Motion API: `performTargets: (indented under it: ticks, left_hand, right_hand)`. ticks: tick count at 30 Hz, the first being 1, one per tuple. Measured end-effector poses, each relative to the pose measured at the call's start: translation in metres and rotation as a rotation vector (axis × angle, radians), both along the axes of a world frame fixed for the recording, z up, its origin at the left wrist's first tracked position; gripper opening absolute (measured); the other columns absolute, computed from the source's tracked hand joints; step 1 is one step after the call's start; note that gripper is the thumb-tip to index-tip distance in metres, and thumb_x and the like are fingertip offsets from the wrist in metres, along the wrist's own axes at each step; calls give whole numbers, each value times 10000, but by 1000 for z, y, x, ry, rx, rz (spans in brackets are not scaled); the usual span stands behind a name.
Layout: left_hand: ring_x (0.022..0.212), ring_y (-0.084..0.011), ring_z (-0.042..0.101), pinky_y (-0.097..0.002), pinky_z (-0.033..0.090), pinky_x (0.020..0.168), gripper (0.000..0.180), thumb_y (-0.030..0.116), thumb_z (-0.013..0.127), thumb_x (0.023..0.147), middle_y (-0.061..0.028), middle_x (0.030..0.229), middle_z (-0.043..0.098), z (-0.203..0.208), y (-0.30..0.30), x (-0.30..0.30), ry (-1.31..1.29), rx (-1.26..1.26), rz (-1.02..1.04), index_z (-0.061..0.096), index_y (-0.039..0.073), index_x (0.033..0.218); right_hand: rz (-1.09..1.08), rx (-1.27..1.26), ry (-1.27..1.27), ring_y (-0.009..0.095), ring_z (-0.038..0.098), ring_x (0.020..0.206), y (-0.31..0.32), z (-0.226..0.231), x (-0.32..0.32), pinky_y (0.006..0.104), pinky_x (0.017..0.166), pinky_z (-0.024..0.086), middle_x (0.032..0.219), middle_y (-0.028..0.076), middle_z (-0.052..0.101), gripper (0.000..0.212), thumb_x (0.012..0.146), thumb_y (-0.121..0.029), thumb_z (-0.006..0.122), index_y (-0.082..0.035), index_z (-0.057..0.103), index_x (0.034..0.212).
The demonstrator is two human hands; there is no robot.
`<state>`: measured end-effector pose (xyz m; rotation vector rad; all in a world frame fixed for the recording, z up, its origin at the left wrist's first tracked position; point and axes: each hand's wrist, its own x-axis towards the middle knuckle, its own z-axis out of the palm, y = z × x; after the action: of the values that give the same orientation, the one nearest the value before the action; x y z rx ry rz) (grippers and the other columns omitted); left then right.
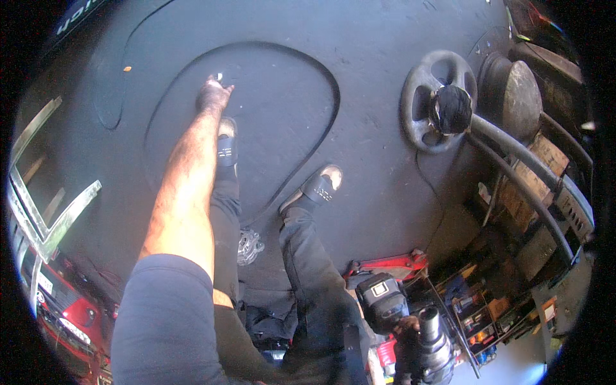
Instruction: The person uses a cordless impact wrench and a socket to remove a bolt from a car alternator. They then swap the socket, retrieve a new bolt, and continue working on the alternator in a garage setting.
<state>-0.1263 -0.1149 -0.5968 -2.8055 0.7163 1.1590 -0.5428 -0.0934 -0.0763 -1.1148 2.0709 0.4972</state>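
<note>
My left arm stretches far out over the dark floor. At its end my left hand [213, 96] is closed, and a small pale object [219, 76] shows at its fingertips, too small to name. Below that hand is my left foot in a sandal [226, 147]. Low at the right, my right hand [405, 337], partly hidden and in shadow, grips a black cordless impact wrench [436, 359]. Its cylindrical nose points upward in the picture, and its bulky battery [383, 298] sits left of the hand.
A dark cable [333, 83] loops around my left hand and feet. A silver metal part [249, 248] lies between my legs. Right stand a steering wheel [410, 102], curved bars [513, 151] and a red jack [391, 264]. Left are a pale metal frame [61, 224] and a red vehicle [80, 314].
</note>
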Motion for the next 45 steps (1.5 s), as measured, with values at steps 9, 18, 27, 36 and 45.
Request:
performTargets:
  ticks: [9,18,27,36,45]
  left_hand:
    - [966,-188,630,-368,520,822,352,348,760,808,-74,1150,672,79,-5,-5,651,-112,256,706,142,1088]
    - [794,-159,686,-163,397,427,270,250,634,925,-81,972,659,418,-8,-8,1397,-524,283,595,42,1093]
    - [828,-130,620,-260,506,698,304,168,829,753,-57,944,663,758,-17,-57,1065,-732,-170,666,25,966]
    - [825,-135,650,-276,516,720,344,139,876,677,-79,898,698,930,20,-96,918,-1192,-453,686,33,944]
    - [689,-175,685,-289,537,599,347,288,850,684,-70,781,698,988,-17,-165,367,-1390,-979,679,61,883]
  right_hand:
    - [153,134,-13,214,644,721,3,2,13,359,669,500,778,76,655,208,774,-251,706,-100,669,911]
    - [388,402,-76,225,663,800,-23,91,53,351,705,512,813,121,657,249,707,-216,740,-80,667,903]
    - [496,-136,-1004,287,666,890,-60,283,53,356,817,523,944,107,681,435,680,-380,763,-95,670,994]
    - [642,-490,-938,219,655,811,-32,360,40,356,728,526,880,54,664,370,698,-359,777,-116,651,947]
    - [672,-870,-977,247,650,803,-50,327,-13,378,701,524,894,57,660,412,696,-410,764,-137,642,979]
